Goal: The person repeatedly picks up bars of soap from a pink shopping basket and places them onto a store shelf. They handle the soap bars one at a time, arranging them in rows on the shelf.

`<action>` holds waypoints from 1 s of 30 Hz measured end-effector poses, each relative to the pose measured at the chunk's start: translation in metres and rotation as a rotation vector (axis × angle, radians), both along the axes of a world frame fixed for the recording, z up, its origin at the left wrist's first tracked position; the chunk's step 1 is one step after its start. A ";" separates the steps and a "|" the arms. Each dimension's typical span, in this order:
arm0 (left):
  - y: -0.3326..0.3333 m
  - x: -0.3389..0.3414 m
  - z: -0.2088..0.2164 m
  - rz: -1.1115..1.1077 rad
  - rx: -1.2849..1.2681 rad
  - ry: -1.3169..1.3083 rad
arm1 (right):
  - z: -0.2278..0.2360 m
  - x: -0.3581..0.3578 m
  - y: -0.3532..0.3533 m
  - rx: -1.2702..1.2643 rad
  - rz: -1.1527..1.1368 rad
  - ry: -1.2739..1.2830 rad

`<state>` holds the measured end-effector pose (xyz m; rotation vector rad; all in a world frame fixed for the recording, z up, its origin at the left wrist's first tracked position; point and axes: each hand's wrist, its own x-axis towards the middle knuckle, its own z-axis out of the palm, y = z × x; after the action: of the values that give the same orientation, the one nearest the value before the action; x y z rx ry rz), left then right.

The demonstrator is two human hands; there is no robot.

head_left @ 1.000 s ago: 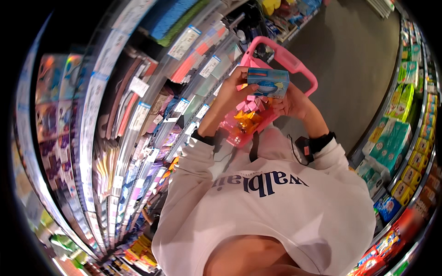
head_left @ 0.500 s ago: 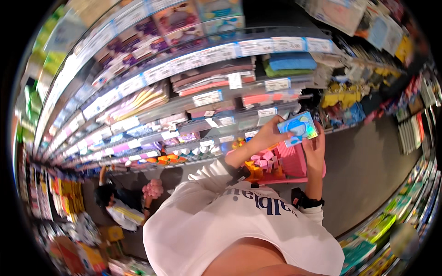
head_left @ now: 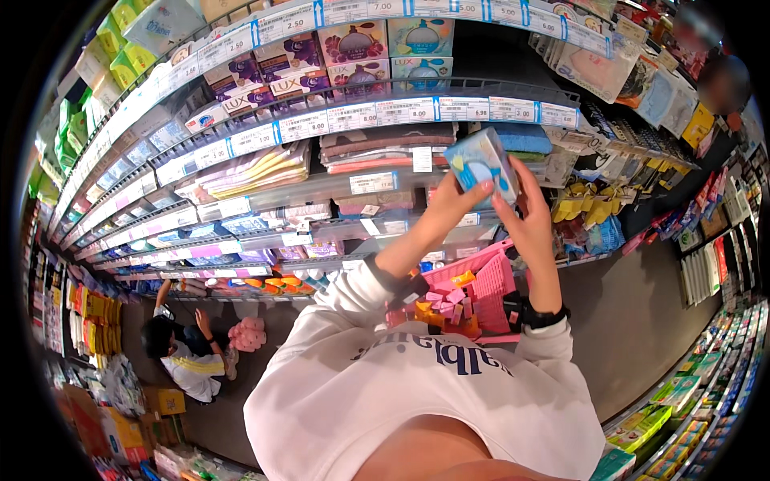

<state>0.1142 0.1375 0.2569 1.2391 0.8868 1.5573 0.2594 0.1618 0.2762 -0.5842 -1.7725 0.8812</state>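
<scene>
Head view looks down a shop aisle. Far on the left, another person (head_left: 188,357) crouches on the floor by the low shelves. In the middle, the left hand (head_left: 455,204) reaches up and its fingers press against the left side of a small blue box (head_left: 481,164). The box is held up high, close to the shelf with folded cloths (head_left: 385,148). To the right, the right hand (head_left: 529,216) grips the box's other side with curled fingers. Below the hands hangs a pink basket (head_left: 473,293) with small packs inside.
</scene>
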 end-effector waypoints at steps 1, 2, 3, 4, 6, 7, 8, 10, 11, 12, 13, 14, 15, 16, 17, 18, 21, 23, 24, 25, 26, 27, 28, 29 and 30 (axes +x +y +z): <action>0.008 0.000 0.005 0.036 0.021 -0.016 | 0.007 -0.002 0.008 -0.043 0.028 0.035; 0.019 -0.004 0.006 -0.004 0.010 -0.033 | 0.016 -0.005 0.016 -0.085 0.058 0.073; 0.029 -0.009 0.014 -0.002 0.034 0.036 | 0.025 -0.007 0.027 -0.129 0.084 0.113; 0.036 -0.015 0.024 0.001 0.058 0.105 | 0.034 -0.008 0.040 -0.091 0.072 0.133; 0.044 -0.021 0.035 0.135 0.198 0.245 | 0.049 -0.013 0.075 0.029 0.011 0.188; 0.045 -0.028 0.043 0.281 0.273 0.461 | 0.056 -0.017 0.094 0.058 -0.038 0.166; 0.043 -0.035 0.057 0.382 0.401 0.700 | 0.061 -0.020 0.114 0.082 -0.090 0.150; 0.037 -0.037 0.080 0.480 0.502 0.954 | 0.067 -0.021 0.156 0.144 -0.195 0.106; 0.032 -0.040 0.087 0.512 0.424 1.004 | 0.070 -0.029 0.174 0.179 -0.222 0.093; 0.036 -0.049 0.086 0.608 0.527 1.144 | 0.075 -0.037 0.186 0.210 -0.250 0.072; 0.041 -0.060 0.086 0.701 0.635 1.282 | 0.079 -0.045 0.198 0.247 -0.291 0.053; 0.044 -0.067 0.086 0.736 0.649 1.334 | 0.083 -0.054 0.209 0.277 -0.335 0.032; 0.044 -0.072 0.086 0.775 0.666 1.384 | 0.089 -0.063 0.219 0.310 -0.377 0.008; 0.044 -0.076 0.087 0.813 0.686 1.433 | 0.096 -0.071 0.231 0.320 -0.310 0.003; 0.044 -0.080 0.088 0.819 0.671 1.448 | 0.098 -0.082 0.244 0.323 -0.234 -0.003; 0.042 -0.082 0.090 0.835 0.654 1.461 | 0.102 -0.094 0.250 0.393 -0.198 0.008; 0.040 -0.088 0.096 0.877 0.618 1.517 | 0.105 -0.121 0.278 0.540 -0.155 0.006; 0.042 -0.091 0.098 0.920 0.594 1.558 | 0.099 -0.135 0.300 0.558 -0.198 -0.041; 0.038 -0.096 0.097 0.928 0.580 1.570 | 0.102 -0.137 0.284 0.461 -0.180 -0.079; 0.035 -0.099 0.095 0.935 0.565 1.586 | 0.102 -0.137 0.273 0.403 -0.116 -0.072; 0.034 -0.100 0.097 0.942 0.563 1.594 | 0.104 -0.131 0.267 0.355 -0.061 -0.067; 0.034 -0.101 0.098 0.949 0.561 1.602 | 0.104 -0.129 0.265 0.306 -0.007 -0.064; 0.034 -0.102 0.099 0.956 0.571 1.620 | 0.103 -0.131 0.265 0.271 0.040 -0.045; 0.035 -0.102 0.100 0.958 0.587 1.638 | 0.102 -0.130 0.267 0.235 0.079 -0.026; 0.037 -0.102 0.101 0.958 0.603 1.655 | 0.101 -0.131 0.268 0.198 0.117 -0.008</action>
<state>0.0125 0.1745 0.3580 2.9131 2.3796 1.1427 0.1288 0.4297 0.3772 -0.3585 -1.8897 0.7715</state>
